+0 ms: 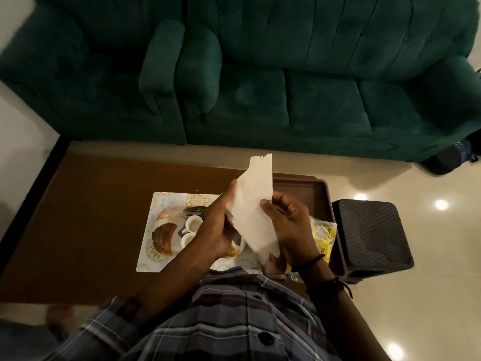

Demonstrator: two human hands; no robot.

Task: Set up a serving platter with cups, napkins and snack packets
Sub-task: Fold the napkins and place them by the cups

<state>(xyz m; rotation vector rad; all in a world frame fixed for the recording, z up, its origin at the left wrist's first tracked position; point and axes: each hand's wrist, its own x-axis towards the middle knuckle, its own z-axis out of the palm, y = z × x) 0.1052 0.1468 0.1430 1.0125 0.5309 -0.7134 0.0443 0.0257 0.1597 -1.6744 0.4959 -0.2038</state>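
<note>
- Left hand (221,226) – held above the table, back toward the camera, thumb lying up along the left edge of the napkins (253,204), which it grips.
- Right hand (289,222) – just beside the left, with only the paper between them; the thumb pinches the right edge of the napkins.
- Napkins – a white stack, raised clear of the table and fanned slightly at its upper end, over the gap between the platter and the tray.
- Serving platter (148,261) – a white rectangle with gold motifs, flat on the brown table (91,217), partly hidden by the left forearm.
- Cups (194,222) – two small white ones, side by side on the platter, next to brown crescent-shaped dishes (162,239).
- Snack packets (322,234) – yellow, in clear wrap, lying in the brown tray (307,194) to the right of the platter, under the right wrist.
- Surroundings – a green sofa (286,87) beyond the table; a black stool (369,235) just beside the tray.
</note>
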